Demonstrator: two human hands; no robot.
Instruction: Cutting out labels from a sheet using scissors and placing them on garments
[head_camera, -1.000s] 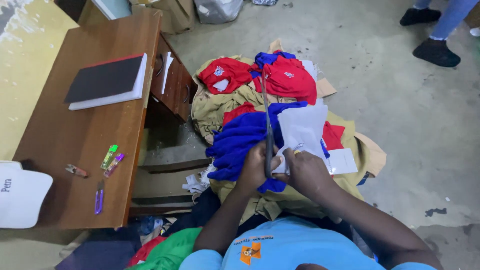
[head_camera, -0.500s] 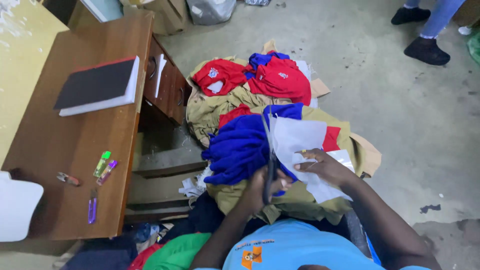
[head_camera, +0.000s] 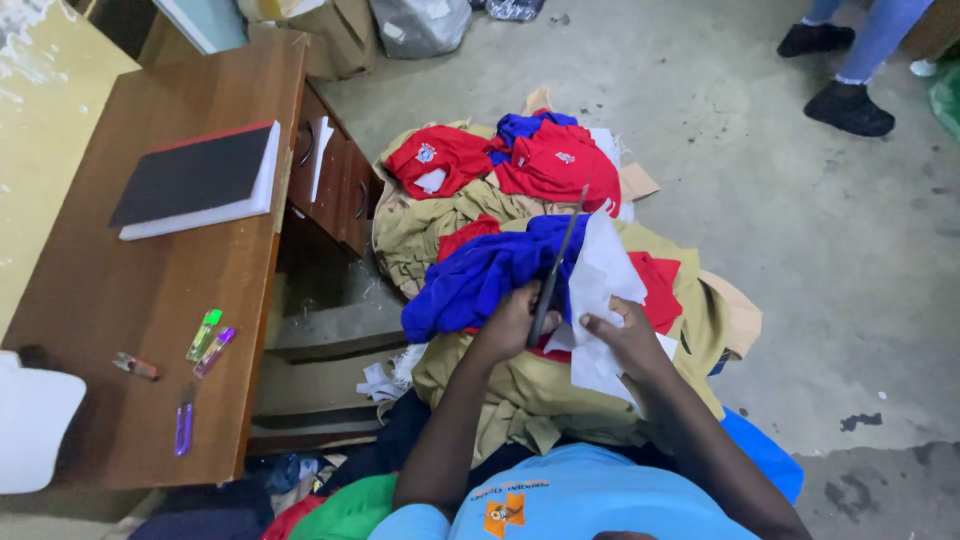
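Overhead, my left hand (head_camera: 512, 322) grips scissors (head_camera: 556, 266), blades closed, long axis pointing up-right, away from me; right hand (head_camera: 625, 335) pinches white fabric (head_camera: 603, 290) above clothes pile (head_camera: 520, 260) beside desk (head_camera: 150, 300).

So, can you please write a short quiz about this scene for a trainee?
1. True or false: the left hand holds long scissors.
2. What does the right hand hold? A) white fabric piece B) black book C) purple pen
3. Fill in: the book lies on the wooden ____.

Key: 1 true; 2 A; 3 desk.
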